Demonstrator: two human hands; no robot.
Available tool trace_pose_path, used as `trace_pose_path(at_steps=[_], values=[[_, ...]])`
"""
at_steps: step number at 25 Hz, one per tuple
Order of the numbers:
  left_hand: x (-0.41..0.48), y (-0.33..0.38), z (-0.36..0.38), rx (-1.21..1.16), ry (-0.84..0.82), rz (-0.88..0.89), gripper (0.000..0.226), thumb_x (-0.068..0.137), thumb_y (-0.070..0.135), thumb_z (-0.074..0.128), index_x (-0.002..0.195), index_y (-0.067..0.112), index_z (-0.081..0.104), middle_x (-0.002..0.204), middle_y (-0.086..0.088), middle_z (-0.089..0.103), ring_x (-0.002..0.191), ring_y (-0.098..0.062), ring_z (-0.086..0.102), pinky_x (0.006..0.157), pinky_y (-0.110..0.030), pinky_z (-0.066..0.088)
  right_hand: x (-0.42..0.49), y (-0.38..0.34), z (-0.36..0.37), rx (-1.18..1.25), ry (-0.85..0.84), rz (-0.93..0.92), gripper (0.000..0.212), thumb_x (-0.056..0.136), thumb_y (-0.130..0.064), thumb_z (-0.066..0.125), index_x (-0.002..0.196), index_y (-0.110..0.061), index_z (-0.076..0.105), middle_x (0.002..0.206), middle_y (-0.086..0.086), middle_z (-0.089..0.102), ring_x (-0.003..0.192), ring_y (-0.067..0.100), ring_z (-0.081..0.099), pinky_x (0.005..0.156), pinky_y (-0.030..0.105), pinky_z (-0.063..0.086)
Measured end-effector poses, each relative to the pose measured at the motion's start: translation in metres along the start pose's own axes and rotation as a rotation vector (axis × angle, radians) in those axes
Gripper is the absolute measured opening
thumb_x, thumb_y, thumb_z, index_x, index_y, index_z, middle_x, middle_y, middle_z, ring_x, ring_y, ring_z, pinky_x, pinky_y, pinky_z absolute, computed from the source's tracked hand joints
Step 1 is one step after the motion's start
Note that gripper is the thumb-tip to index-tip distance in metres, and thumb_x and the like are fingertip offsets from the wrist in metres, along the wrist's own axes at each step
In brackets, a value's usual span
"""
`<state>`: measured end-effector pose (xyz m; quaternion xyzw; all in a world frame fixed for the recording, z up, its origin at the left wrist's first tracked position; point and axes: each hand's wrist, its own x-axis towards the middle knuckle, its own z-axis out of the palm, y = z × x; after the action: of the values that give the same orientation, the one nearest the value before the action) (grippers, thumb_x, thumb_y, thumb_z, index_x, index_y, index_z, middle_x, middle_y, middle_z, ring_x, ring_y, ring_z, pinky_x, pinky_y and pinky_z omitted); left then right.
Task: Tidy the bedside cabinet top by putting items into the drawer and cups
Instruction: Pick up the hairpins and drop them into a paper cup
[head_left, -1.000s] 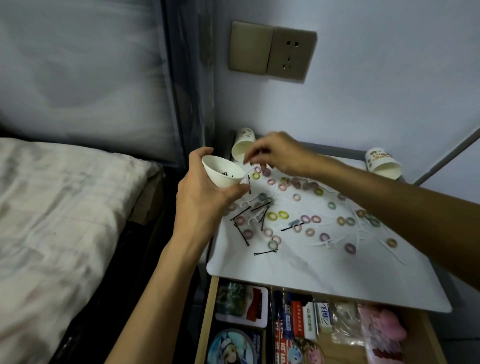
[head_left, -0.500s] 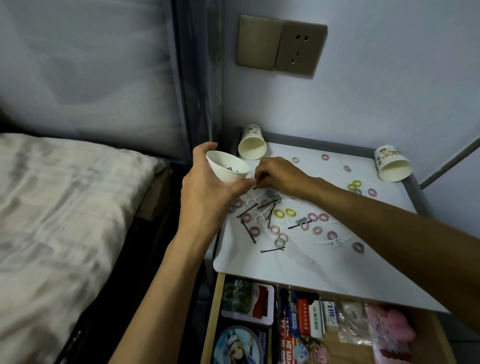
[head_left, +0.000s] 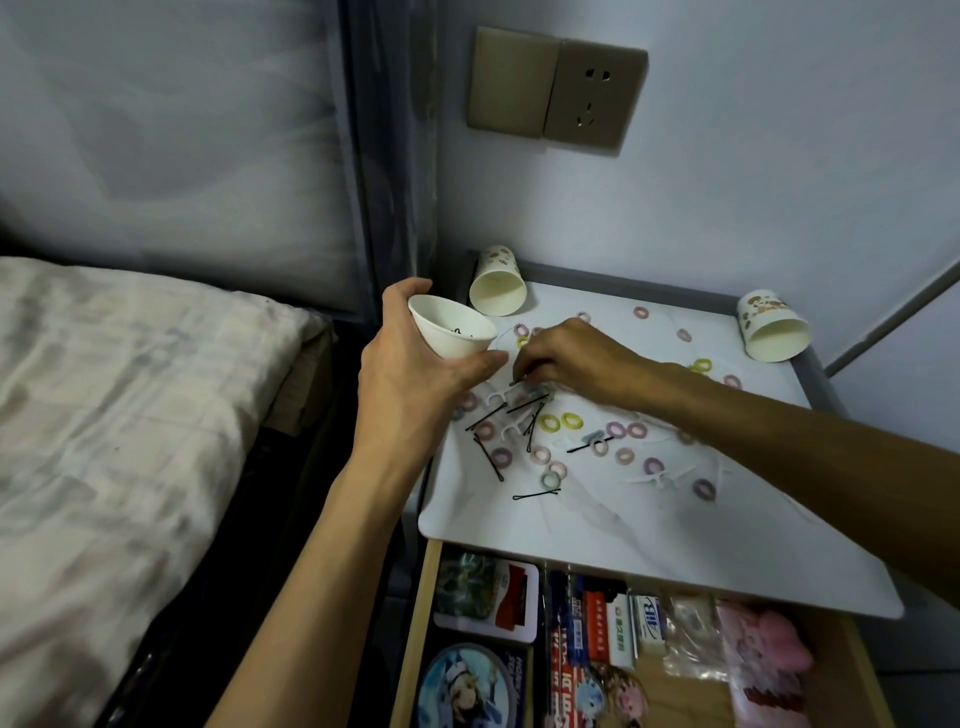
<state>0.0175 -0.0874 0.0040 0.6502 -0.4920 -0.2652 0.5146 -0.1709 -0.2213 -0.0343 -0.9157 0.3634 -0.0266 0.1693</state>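
Bedding (head_left: 130, 415) fills the left side. Beside it the white tabletop (head_left: 649, 545) of the bedside cabinet stands against the wall, beneath a wall socket (head_left: 592, 98). Below the tabletop's front edge the drawer (head_left: 415, 623) is pulled out, with cards, small packets and a pink bag lying in it.

The left hand (head_left: 410, 374) is over the tabletop's left edge, fingers and thumb wrapped round a white paper cup (head_left: 449, 332). This cup is tilted with its mouth up and to the right, and something dark shows inside. The right hand (head_left: 571, 358) reaches down just beside that cup, fingertips drawn together on a black hairpin (head_left: 515, 383) at the tabletop.

At the back a left printed cup (head_left: 497, 283) and a right printed cup (head_left: 771, 327) lie on their sides, one at each corner. Loose hairpins (head_left: 535, 494), pastel hair ties (head_left: 549, 423) and white floss picks (head_left: 496, 399) are scattered across the tabletop's middle.
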Motion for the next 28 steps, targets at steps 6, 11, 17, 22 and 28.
trace_pose_path(at_steps=[6, 11, 17, 22, 28], values=[[-0.001, 0.0, 0.003, 0.011, 0.0, 0.002, 0.083, 0.064, 0.033, 0.089, 0.134, 0.026, 0.044, 0.106, 0.009, 0.058, 0.085, 0.003, 0.055, 0.063, 0.001, 0.038, -0.012, -0.003, 0.025, -0.019, -0.031, 0.039, 0.008, 0.086, -0.02, 0.069, 0.092, -0.024, 0.072, 0.093, -0.008, 0.065, 0.09, 0.009, 0.06, 0.082, 0.031, 0.05], [-0.001, 0.001, 0.003, 0.019, -0.001, -0.004, 0.083, 0.064, 0.033, 0.089, 0.134, 0.026, 0.044, 0.108, 0.009, 0.058, 0.086, -0.001, 0.055, 0.064, 0.0, 0.04, -0.013, 0.0, 0.027, -0.063, 0.041, 0.081, 0.008, 0.089, -0.023, 0.064, 0.095, -0.023, 0.07, 0.098, -0.006, 0.069, 0.094, 0.013, 0.061, 0.08, 0.029, 0.048], [-0.002, 0.002, 0.004, 0.02, -0.007, -0.009, 0.083, 0.065, 0.034, 0.088, 0.134, 0.027, 0.043, 0.107, 0.01, 0.057, 0.09, -0.004, 0.056, 0.065, -0.004, 0.041, -0.009, 0.003, 0.023, 0.108, 0.173, 0.181, 0.008, 0.095, -0.02, 0.057, 0.097, -0.022, 0.064, 0.093, -0.004, 0.072, 0.087, 0.015, 0.066, 0.079, 0.039, 0.052], [-0.001, 0.001, 0.006, 0.021, -0.009, -0.005, 0.083, 0.065, 0.035, 0.088, 0.134, 0.026, 0.043, 0.108, 0.008, 0.058, 0.098, -0.009, 0.055, 0.07, -0.007, 0.041, -0.002, 0.009, 0.021, 0.189, 0.247, 0.194, 0.02, 0.094, -0.013, 0.061, 0.11, -0.013, 0.072, 0.102, 0.003, 0.074, 0.085, 0.001, 0.063, 0.077, 0.005, 0.043], [-0.001, 0.0, 0.006, 0.009, -0.011, -0.003, 0.083, 0.065, 0.032, 0.088, 0.134, 0.025, 0.044, 0.108, 0.007, 0.058, 0.092, -0.007, 0.056, 0.061, -0.002, 0.042, -0.004, 0.01, 0.016, 0.182, 0.249, 0.227, 0.024, 0.098, -0.012, 0.055, 0.116, -0.009, 0.07, 0.107, 0.006, 0.069, 0.087, 0.009, 0.057, 0.071, 0.004, 0.038]])
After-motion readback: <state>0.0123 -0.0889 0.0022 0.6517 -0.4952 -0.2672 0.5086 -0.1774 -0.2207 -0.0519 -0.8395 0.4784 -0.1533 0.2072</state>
